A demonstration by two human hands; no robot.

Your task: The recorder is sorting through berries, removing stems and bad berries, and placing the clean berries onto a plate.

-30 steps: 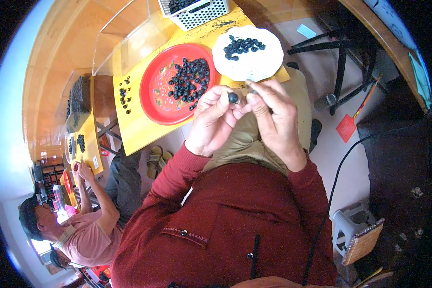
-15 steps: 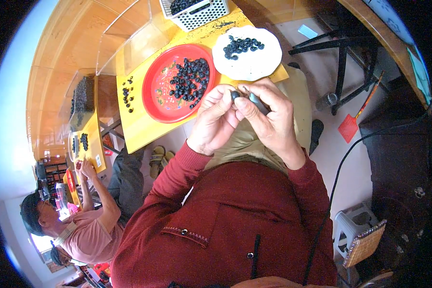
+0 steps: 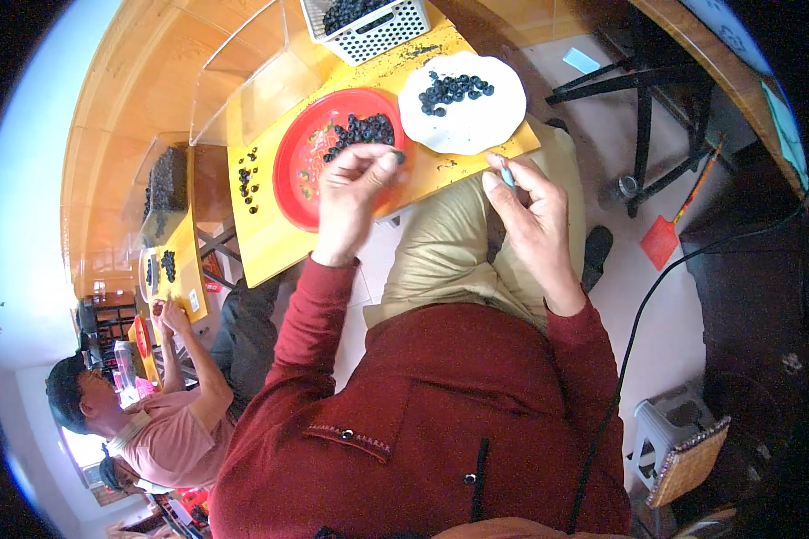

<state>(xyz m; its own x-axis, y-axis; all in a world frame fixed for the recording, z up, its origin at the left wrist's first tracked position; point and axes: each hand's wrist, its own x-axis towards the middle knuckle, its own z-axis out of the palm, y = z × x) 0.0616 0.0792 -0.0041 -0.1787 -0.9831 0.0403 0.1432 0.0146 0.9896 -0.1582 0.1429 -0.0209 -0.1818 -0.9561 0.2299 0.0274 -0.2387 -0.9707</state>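
Note:
My left hand (image 3: 358, 190) is over the near right part of a round red tray (image 3: 283, 171), its thumb and fingertips pinched on a small dark round bead (image 3: 397, 156). Behind that hand, many similar dark beads (image 3: 360, 132) lie in the tray. Near the table's front edge, my right hand (image 3: 535, 220) is closed around a small tool with a teal handle (image 3: 508, 177); its tip is too small to make out. A white scalloped plate (image 3: 472, 126) stands just beyond, with a cluster of dark beads (image 3: 452, 90) on it.
Loose dark beads (image 3: 249, 184) lie left of the tray on the yellow tabletop (image 3: 265, 251). A white perforated basket (image 3: 382, 40) of dark pieces stands at the back. Another person (image 3: 166, 422) works at the left. A stool (image 3: 670, 427) and black cable (image 3: 638, 314) are at right.
My hands have come apart. The left has moved left to the red tray with the dark bead, while the right has shifted slightly right, still with the teal-handled tool.

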